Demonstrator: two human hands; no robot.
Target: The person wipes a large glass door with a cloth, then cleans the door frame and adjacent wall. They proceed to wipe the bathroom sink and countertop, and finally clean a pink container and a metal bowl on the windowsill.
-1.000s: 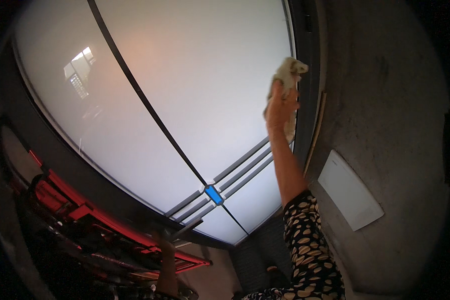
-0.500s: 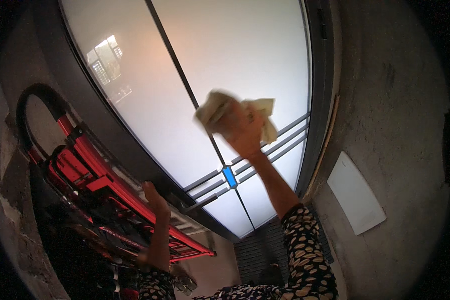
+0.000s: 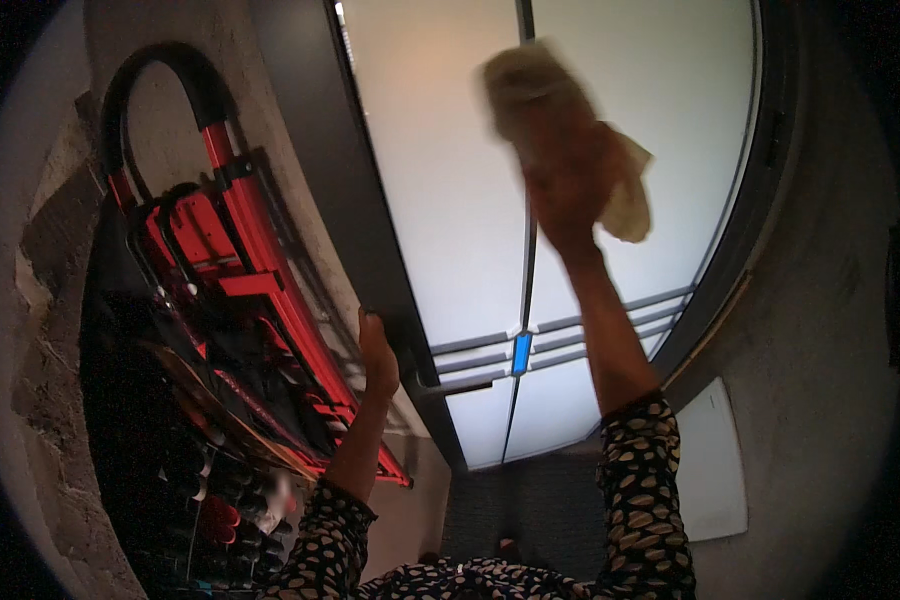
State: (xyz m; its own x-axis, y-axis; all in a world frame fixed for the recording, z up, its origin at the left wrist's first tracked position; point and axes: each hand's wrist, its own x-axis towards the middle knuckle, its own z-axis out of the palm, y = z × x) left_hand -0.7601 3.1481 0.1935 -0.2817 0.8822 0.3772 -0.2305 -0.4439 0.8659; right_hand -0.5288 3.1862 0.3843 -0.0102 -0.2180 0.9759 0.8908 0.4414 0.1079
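Note:
My right hand [image 3: 570,180] is closed on a pale yellowish cloth [image 3: 630,205], blurred by motion. The bunched cloth is over the upper part of a white glossy panel door [image 3: 450,210], across its dark vertical strip. Dark horizontal bars and a small blue plate [image 3: 521,353] cross the door lower down. My left hand [image 3: 378,355] is at the left edge of the dark door frame [image 3: 320,130], beside a lever handle [image 3: 455,388]. Its fingers are mostly hidden, so their grip does not show.
A red and black folding ladder [image 3: 260,270] leans against the wall at left. Below it sits a dark rack [image 3: 210,510] with footwear. A white board [image 3: 715,465] leans at the right wall, and a dark ribbed mat [image 3: 520,505] lies before the door.
My right hand has moved the cloth upward over the door. The view has turned, so the door and ladder appear further right. My left hand stays by the door frame.

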